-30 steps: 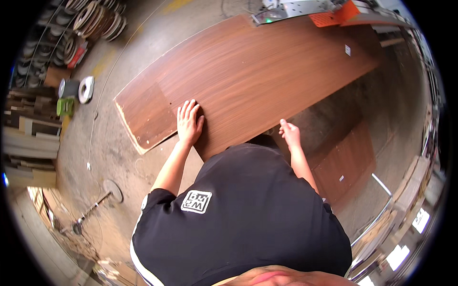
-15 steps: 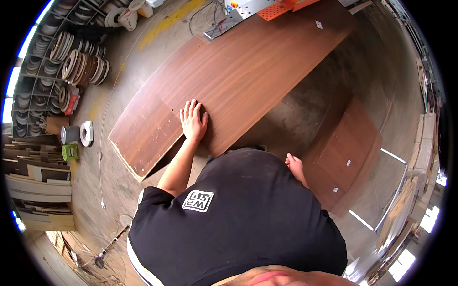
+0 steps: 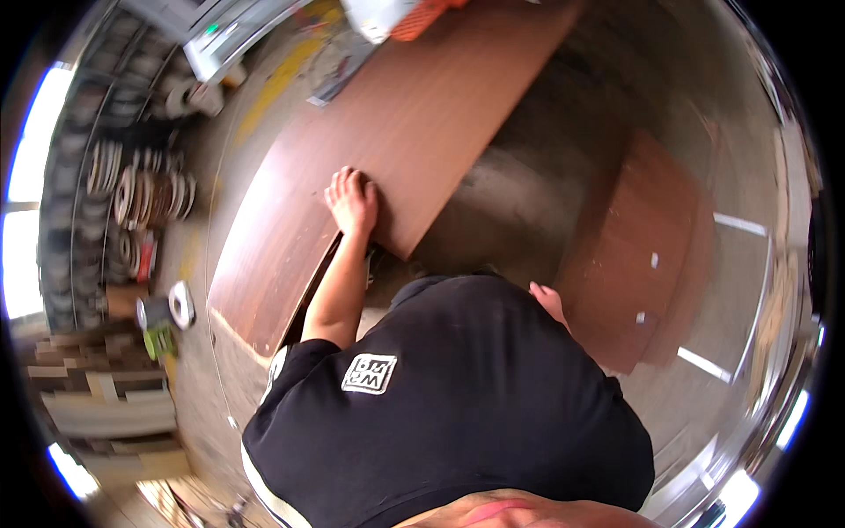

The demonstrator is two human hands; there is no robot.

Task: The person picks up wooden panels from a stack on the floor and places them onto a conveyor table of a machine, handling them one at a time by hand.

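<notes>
My left hand (image 3: 352, 204) lies on a long brown wood-grain panel (image 3: 422, 114), near its close end, with the fingers stretched out over the surface. Under or beside that end is another brown board (image 3: 273, 273) with a pale, chipped edge; a dark gap runs along its side by my forearm. My right hand (image 3: 547, 301) hangs at the right of my body, fingers loosely curled, partly hidden, with nothing visible in them. Nearest to it is a lower brown panel stack (image 3: 638, 238) bearing small white labels.
An orange perforated machine part (image 3: 418, 22) stands at the panel's far end. Racks hold edge-band rolls (image 3: 150, 195) on the left, above a green box (image 3: 158, 341) and board offcuts (image 3: 110, 414). White floor lines (image 3: 704, 363) lie at the right.
The view has swung, so the machine and racks sit differently in the picture. The long panel's close end has shifted relative to the board below. My left hand stays on the panel.
</notes>
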